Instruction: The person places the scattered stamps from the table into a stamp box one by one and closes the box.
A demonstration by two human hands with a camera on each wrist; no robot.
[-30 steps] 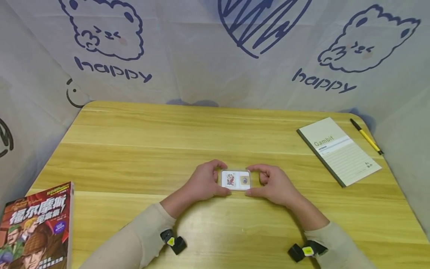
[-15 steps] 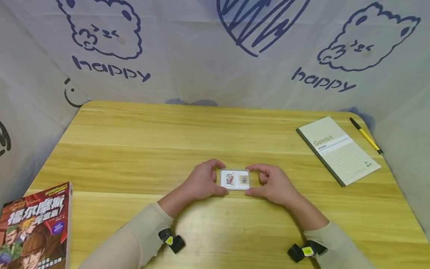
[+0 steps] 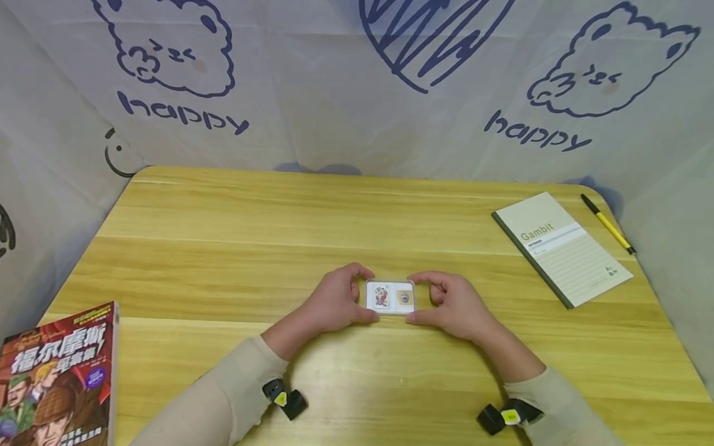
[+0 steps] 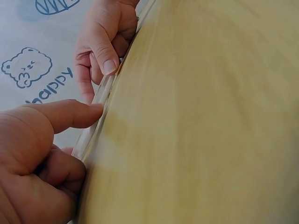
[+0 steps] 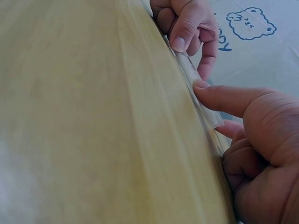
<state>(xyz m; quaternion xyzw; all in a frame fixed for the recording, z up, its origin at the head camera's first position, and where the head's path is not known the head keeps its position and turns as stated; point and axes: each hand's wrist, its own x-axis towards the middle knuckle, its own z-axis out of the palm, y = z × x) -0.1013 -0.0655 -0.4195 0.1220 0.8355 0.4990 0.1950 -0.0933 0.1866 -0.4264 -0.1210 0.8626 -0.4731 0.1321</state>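
A small flat clear plastic case (image 3: 396, 308) lies level, close over the table at its front middle. Through its top show a white card with a colourful figure on the left and a tan piece with a dark round emblem on the right. My left hand (image 3: 339, 300) pinches the case's left end, thumb on the near edge and index finger at the far corner. In the same way my right hand (image 3: 454, 306) pinches the right end. Both wrist views catch the case edge-on, a thin clear strip (image 5: 189, 70) between the two thumbs, right at the tabletop.
On the wooden table (image 3: 279, 217) a notebook (image 3: 563, 248) marked "Gambit" lies at the right, with a yellow pen (image 3: 608, 225) beside it. A red comic-style book (image 3: 58, 378) is at the front left. White cloth (image 3: 312, 93) with blue drawings hangs behind.
The head view has shifted very slightly. Both hands keep their hold on the case, which stays in practically the same place.
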